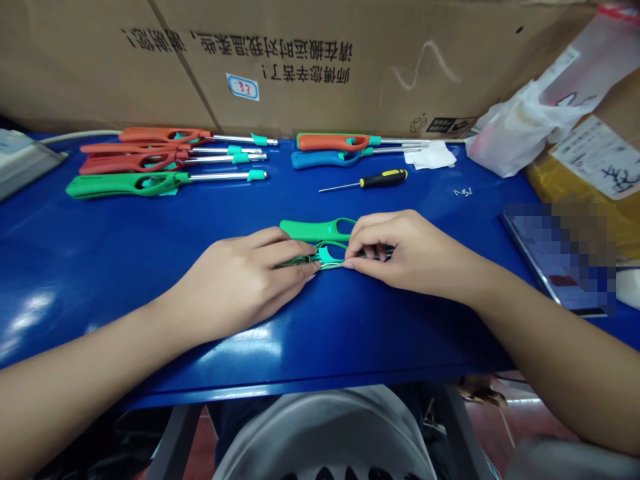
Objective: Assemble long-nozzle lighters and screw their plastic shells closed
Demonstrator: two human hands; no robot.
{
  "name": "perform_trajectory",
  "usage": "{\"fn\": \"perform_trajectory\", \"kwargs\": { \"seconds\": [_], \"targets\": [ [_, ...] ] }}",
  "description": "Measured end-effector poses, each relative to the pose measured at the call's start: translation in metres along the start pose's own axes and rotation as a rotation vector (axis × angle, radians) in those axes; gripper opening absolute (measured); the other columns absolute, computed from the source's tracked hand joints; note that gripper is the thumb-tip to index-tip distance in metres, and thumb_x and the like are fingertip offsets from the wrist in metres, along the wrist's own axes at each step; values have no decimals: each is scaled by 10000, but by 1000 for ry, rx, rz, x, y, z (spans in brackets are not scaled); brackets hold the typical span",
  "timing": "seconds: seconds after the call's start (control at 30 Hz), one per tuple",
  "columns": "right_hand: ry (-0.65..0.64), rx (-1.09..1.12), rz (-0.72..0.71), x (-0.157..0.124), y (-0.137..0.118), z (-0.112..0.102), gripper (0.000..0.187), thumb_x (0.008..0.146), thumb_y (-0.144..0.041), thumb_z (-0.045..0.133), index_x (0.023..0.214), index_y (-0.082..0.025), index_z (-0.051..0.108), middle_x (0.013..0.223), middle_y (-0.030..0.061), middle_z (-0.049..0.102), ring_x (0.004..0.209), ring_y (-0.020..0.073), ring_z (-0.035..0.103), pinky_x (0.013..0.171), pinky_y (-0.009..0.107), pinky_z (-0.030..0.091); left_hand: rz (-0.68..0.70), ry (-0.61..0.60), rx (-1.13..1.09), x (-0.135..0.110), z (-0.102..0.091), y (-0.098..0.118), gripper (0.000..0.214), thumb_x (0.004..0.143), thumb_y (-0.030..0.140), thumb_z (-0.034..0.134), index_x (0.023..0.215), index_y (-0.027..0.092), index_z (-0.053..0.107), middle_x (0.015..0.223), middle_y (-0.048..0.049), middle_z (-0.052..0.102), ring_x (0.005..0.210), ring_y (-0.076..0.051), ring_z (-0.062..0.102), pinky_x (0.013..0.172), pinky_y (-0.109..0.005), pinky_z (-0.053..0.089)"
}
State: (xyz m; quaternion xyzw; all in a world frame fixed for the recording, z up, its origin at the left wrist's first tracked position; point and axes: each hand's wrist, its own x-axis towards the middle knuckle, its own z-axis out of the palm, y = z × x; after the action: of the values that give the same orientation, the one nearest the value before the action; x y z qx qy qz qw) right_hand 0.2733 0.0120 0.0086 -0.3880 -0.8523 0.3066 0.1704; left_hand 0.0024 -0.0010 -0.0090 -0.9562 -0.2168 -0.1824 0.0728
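Observation:
On the blue table, my left hand (255,273) presses its fingers closed over the handle of an opened green gas lighter (327,257). Its turquoise trigger and inner parts show between my hands. My right hand (387,250) is closed in a pinch at the trigger loop, where a thin pale wire (331,265) runs to its fingertips. Most of the lighter's metal tube is hidden under the right hand. Just beyond lies a separate green handle shell (310,231), its loop end partly covered by my right fingers.
Several red, orange and green lighters (127,185) lie back left. Orange and blue lighters (320,159), a screwdriver (385,179), white tissue (430,155) and small screws (463,193) lie farther back. A cardboard box (300,100) walls the back; a phone (555,260) lies right. A grey bin (325,433) stands below.

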Motion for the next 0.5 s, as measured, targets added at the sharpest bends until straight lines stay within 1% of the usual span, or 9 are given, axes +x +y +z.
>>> {"fn": "perform_trajectory", "kwargs": {
  "seconds": [0.13, 0.2, 0.37, 0.5],
  "targets": [
    [-27, -182, -93, 0, 2, -1, 146, 1013, -190, 588, 906, -160, 683, 938, 45, 671, 803, 151, 593, 705, 294, 432, -10, -7, -5, -2, 1, 0, 243, 1057, 264, 594, 1192, 182, 779, 1173, -77, 797, 1017, -261, 731, 835, -385, 631],
    [-38, -218, -107, -1, 2, 0, 151, 1030, -199, 559, 926, -162, 662, 948, 45, 659, 809, 156, 586, 705, 302, 419, -13, -10, -17, -2, 1, 1, 245, 1055, 255, 597, 1205, 178, 775, 1181, -78, 796, 1028, -268, 734, 844, -396, 636],
    [-1, -182, -87, 0, 1, 5, 137, 992, -171, 593, 875, -166, 664, 903, 27, 645, 780, 140, 568, 698, 293, 410, -11, -7, -18, -2, 1, 1, 239, 1046, 250, 611, 1209, 171, 768, 1177, -79, 801, 1033, -275, 740, 860, -410, 644],
    [62, -57, 36, 2, -2, 7, 108, 904, -126, 676, 804, -165, 690, 801, -4, 625, 702, 109, 545, 661, 262, 416, -1, 4, -17, -2, -1, 2, 253, 1044, 246, 616, 1231, 167, 766, 1199, -81, 801, 1043, -286, 748, 869, -429, 655]
  ]
}}
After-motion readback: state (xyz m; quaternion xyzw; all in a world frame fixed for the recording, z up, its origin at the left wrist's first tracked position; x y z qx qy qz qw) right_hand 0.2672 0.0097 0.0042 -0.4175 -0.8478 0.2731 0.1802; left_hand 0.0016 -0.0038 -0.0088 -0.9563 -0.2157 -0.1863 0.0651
